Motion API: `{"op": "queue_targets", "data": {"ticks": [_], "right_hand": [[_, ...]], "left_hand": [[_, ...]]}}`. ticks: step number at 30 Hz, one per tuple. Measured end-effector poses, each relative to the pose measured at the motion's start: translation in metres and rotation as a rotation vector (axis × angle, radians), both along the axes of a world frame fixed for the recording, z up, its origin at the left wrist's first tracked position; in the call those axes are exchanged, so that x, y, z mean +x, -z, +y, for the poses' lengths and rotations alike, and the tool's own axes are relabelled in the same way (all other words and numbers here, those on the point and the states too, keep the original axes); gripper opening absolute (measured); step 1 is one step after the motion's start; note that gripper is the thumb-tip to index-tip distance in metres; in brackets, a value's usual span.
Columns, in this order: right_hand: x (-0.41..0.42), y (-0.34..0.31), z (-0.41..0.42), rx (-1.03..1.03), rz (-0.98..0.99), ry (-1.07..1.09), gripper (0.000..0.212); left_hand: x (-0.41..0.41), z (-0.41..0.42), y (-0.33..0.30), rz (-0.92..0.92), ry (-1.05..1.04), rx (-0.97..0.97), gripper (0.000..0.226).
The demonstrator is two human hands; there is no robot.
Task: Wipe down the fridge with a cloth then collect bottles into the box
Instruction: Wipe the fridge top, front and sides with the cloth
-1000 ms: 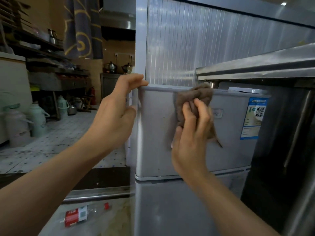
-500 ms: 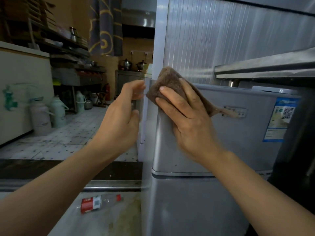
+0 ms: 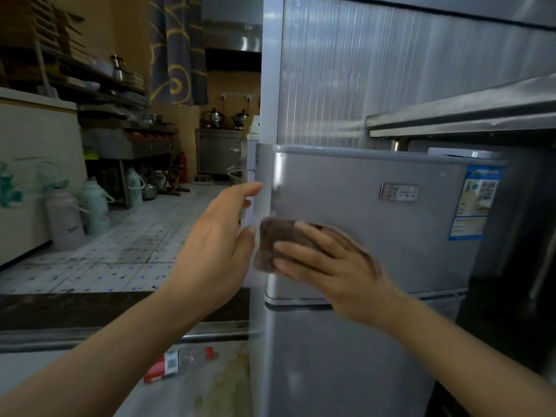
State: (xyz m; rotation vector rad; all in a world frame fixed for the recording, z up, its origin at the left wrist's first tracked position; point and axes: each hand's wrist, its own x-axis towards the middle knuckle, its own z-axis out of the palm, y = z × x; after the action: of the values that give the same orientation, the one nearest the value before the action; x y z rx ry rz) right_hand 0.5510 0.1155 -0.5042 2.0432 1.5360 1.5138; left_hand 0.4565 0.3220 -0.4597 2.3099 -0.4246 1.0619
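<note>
A small silver fridge [image 3: 361,212] stands in front of me, with a blue label [image 3: 472,203] at the right of its upper door. My right hand [image 3: 334,269] presses a brown cloth [image 3: 275,239] flat against the lower left of that door, fingers spread over it and blurred by motion. My left hand [image 3: 216,245] hovers open beside the fridge's left edge, fingertips close to the door's side. A clear plastic bottle [image 3: 180,364] with a red label and red cap lies on its side on the floor at the left of the fridge. No box shows.
A steel counter edge [image 3: 463,115] juts over the fridge at the right. Thermos jugs [image 3: 78,212] stand on the tiled floor at the left by a white cabinet. Shelves with pots [image 3: 120,94] line the back wall. A dark floor strip [image 3: 90,308] crosses before the tiles.
My right hand has swept the cloth down from the door's top left corner to its lower left. My left hand has let go of the top edge and dropped lower.
</note>
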Motion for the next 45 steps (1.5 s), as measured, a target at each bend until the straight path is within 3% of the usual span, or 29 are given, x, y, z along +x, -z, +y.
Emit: {"op": "queue_targets", "data": {"ticks": [4, 7, 12, 18, 24, 28, 30, 34, 36, 45], "right_hand": [[0.005, -0.041, -0.008, 0.418, -0.040, 0.036, 0.052], [0.000, -0.015, 0.001, 0.596, 0.053, 0.031, 0.053], [-0.009, 0.076, 0.000, 0.480, 0.083, 0.129, 0.080], [-0.001, 0.047, -0.017, 0.449, 0.077, 0.166, 0.062], [0.015, 0.038, -0.080, 0.976, 0.302, 0.326, 0.055], [0.007, 0.033, -0.043, 1.271, 0.342, 0.320, 0.059], [-0.004, 0.038, -0.005, 1.270, 0.352, 0.265, 0.060], [-0.017, 0.056, 0.018, 0.894, 0.330, 0.175, 0.060], [-0.009, 0.053, -0.005, 0.819, 0.260, 0.189, 0.054], [0.029, 0.008, -0.098, 1.314, 0.422, 0.229, 0.062]], "left_hand": [[0.007, -0.012, 0.012, 0.005, -0.001, 0.011, 0.056], [0.017, -0.021, 0.022, -0.013, -0.049, -0.010, 0.059], [0.029, -0.040, 0.033, -0.046, -0.080, -0.067, 0.064], [0.037, -0.040, 0.039, -0.069, -0.067, -0.110, 0.059], [0.038, -0.043, 0.039, -0.067, -0.049, -0.166, 0.059], [0.038, -0.043, 0.041, -0.080, -0.057, -0.153, 0.056], [0.036, -0.044, 0.043, -0.088, -0.072, -0.143, 0.052], [0.030, -0.048, 0.058, -0.030, -0.133, -0.195, 0.039], [0.028, -0.052, 0.066, -0.004, -0.142, -0.212, 0.034], [0.036, -0.055, 0.073, -0.011, -0.115, -0.279, 0.025]]}}
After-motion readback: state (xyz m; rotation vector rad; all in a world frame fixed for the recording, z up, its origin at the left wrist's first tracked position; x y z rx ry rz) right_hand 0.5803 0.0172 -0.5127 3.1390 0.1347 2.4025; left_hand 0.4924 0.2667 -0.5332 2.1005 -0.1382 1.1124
